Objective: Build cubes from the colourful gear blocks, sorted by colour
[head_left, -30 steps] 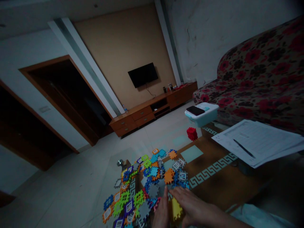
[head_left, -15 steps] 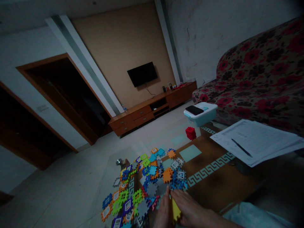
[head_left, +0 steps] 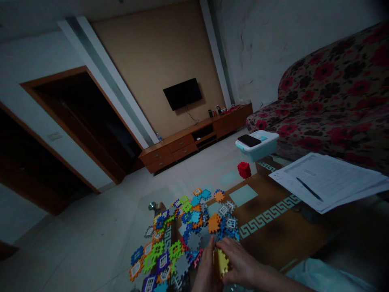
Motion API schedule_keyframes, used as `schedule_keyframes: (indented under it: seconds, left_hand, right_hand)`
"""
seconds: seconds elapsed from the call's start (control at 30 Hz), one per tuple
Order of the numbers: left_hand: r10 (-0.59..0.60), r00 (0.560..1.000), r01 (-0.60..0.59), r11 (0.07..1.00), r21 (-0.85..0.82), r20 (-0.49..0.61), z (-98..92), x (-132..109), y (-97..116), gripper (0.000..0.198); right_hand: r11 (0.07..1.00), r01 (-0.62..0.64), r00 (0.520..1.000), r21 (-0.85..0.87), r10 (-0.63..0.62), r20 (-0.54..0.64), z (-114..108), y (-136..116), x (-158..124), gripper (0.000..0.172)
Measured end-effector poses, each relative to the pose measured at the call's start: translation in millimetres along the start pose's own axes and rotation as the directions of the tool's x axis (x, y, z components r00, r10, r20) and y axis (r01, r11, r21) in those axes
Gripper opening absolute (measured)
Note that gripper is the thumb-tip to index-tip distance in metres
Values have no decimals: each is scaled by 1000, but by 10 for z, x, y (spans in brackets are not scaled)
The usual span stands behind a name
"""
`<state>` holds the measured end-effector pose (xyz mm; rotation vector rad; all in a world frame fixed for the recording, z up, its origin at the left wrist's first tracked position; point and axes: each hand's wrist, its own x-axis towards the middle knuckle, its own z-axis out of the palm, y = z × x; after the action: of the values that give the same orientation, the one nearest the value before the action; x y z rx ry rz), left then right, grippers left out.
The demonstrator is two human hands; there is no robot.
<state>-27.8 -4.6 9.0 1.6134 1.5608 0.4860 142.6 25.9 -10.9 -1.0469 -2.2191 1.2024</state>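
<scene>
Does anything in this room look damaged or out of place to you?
The pale wall beside the red-flowered fabric sofa bears dark, crack-like marks, perhaps damage. Multicoloured notched plastic pieces lie scattered and overlapping on the patterned glass table, which looks untidy.

At bottom centre, the yellow block (head_left: 223,264) looks like smooth plastic; the notched tiles (head_left: 182,264) to its left are plastic too, largely matt. The tabletop (head_left: 270,243) at lower right looks like smooth, glossy glass. Matt paper sheets (head_left: 331,178) lie at right, and the box (head_left: 257,154) right of centre is smooth plastic. Patterned cloth covers the sofa (head_left: 328,93), upper right. The central cabinet (head_left: 164,153) appears wooden, faintly glossy.
</scene>
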Motion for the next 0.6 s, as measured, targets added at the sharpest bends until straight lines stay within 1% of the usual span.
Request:
schedule_keyframes:
  seconds: [0.1, 0.17, 0.23, 0.3, 0.37, 0.43, 0.5, 0.53, 0.6]
  left_hand:
    - [33, 999, -34, 990, 140, 11, -11, 5, -91, 100]
    - [15, 999, -23, 980, 197, 40, -19, -14, -95, 104]
    - [-2, 999, -7, 978, 208, 45, -14, -42, -61, 105]
    - [14, 1000, -16, 984, 178, 17, 4, -70, -8, 103]
    - [29, 1000, -28, 989, 148, -8, 16, -91, 39, 101]
    - [12, 1000, -11, 989, 148, -6, 2, -103, 51, 102]
    - [-9, 1000, 7, 984, 177, 9, -36, -119, 8, 105]
    - [-7, 1000, 5, 982, 187, 12, -54, -134, -34, 106]
    - [12, 1000, -8, 989, 145, -27, -67, -185, -133, 108]
  right_hand:
    - [997, -54, 997, -52, 51, -55, 35, -16, 6, 79]
    - [993, -82, 994, -89, 75, -81, 72, -23, 8, 75]
    - [987, -99, 991, -125, 87, -98, 112, -39, 7, 74]
    - [983, -104, 990, -149, 89, -105, 138, -68, 2, 76]
    - [982, -118, 989, -151, 103, -106, 128, -108, -11, 87]
    - [981, -153, 986, -123, 142, -92, 70, -147, -38, 103]
    - [983, -170, 983, -65, 165, -81, -24, -164, -88, 112]
    - [985, -171, 982, -26, 168, -85, -72, -157, -120, 111]
    - [984, -167, 978, 57, 173, -115, -134, -109, -197, 100]
